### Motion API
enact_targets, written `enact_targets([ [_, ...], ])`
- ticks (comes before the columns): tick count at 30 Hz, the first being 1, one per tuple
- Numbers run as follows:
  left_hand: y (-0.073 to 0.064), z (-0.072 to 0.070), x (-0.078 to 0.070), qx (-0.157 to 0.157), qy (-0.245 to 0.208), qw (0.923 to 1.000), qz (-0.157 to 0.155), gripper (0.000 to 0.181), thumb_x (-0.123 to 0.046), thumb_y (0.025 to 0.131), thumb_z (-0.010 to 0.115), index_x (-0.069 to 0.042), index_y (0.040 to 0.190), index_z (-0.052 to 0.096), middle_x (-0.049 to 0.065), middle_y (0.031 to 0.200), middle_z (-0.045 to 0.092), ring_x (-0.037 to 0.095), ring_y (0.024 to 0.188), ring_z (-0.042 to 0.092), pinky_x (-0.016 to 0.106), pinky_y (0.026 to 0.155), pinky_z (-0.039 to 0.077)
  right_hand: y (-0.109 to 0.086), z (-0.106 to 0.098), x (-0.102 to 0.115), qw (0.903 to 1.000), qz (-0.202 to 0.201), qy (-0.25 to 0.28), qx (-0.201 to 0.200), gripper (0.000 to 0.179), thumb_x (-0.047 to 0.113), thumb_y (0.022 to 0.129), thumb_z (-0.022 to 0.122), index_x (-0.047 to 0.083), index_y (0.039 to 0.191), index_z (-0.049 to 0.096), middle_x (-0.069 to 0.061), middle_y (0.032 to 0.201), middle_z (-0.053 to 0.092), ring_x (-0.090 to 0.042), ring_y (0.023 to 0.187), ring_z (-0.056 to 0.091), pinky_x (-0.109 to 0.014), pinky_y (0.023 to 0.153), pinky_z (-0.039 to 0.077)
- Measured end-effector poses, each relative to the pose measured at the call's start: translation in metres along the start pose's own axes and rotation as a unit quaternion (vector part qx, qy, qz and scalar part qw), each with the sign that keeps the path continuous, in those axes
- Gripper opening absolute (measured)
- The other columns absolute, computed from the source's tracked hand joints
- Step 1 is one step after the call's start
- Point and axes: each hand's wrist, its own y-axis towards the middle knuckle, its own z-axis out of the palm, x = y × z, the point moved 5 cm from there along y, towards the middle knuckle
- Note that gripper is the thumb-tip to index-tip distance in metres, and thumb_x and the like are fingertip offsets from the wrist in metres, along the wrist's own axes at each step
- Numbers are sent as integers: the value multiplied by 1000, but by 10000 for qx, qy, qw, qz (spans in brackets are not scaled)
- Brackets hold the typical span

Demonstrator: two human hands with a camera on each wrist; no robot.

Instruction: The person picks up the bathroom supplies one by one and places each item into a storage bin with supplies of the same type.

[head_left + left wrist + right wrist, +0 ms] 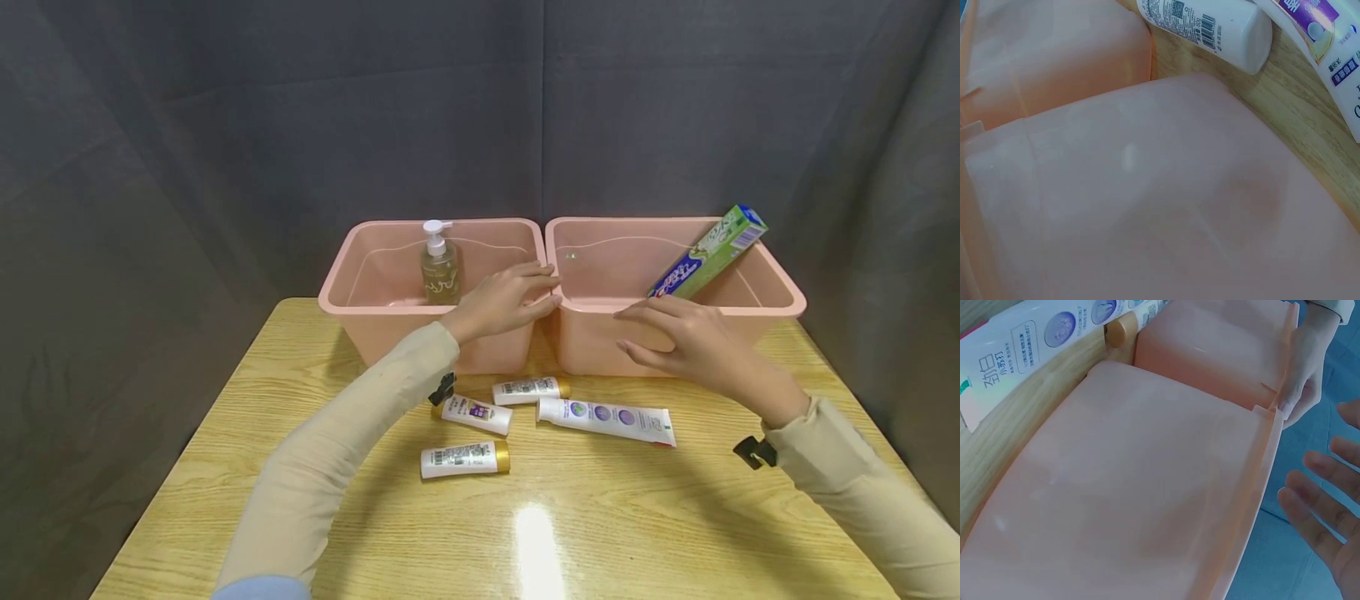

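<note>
My left hand (510,300) is at the right front corner of the left pink bin (420,310). Its fingers stretch over the rim toward the neighbouring bin; in the right wrist view the fingertips of that hand (1304,384) appear to touch the rim. In front of the right pink bin (750,312) is my right hand (678,342), holding nothing. Its fingers (1316,506) look spread and relaxed in the right wrist view. A green and blue toothpaste box (708,254) leans inside the right bin. Inside the left bin stands a pump bottle (440,271) with a white top.
On the wooden table (600,525) before the bins lie a white toothpaste tube (607,419), two white bottles with gold caps (525,391), (461,459) and a white container with a purple label (476,413). A dark curtain (480,108) hangs behind.
</note>
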Motion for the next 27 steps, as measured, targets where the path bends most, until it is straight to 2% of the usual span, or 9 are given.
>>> enact_targets([
  [5, 1, -1, 0, -12, 5, 10000, -20, 49, -44, 104, 45, -14, 142, 56, 7, 151, 45, 25, 142, 36, 40, 116, 29, -4, 2, 0, 9998, 34, -9, 216, 41, 42, 98, 58, 6, 113, 71, -6, 102, 71, -21, 87, 68, -37, 68, 56],
  [15, 0, -2, -2, -20, 17, 10000, 17, 47, -42, 104, 46, -14, 141, 56, 7, 151, 45, 23, 142, 36, 38, 117, 28, -9, 6, 2, 9991, 64, 111, 394, 39, 36, 93, 66, 5, 116, 70, -7, 110, 71, -23, 94, 68, -37, 73, 56],
  [18, 1, -2, -2, -18, 15, 10000, 23, 47, -42, 104, 46, -14, 141, 57, 7, 151, 45, 23, 142, 36, 37, 117, 28, -12, 8, 2, 9987, 92, 140, 478, 38, 35, 92, 69, 6, 116, 70, -7, 112, 70, -22, 93, 68, -35, 71, 57],
  [27, 0, -2, -1, 65, -33, 10000, -1, 49, -43, 104, 45, -13, 141, 56, 9, 152, 43, 26, 142, 35, 41, 117, 28, -17, 14, 3, 9980, 31, 209, 595, 36, 32, 87, 73, 8, 114, 71, -3, 110, 70, -22, 93, 70, -39, 73, 58],
])
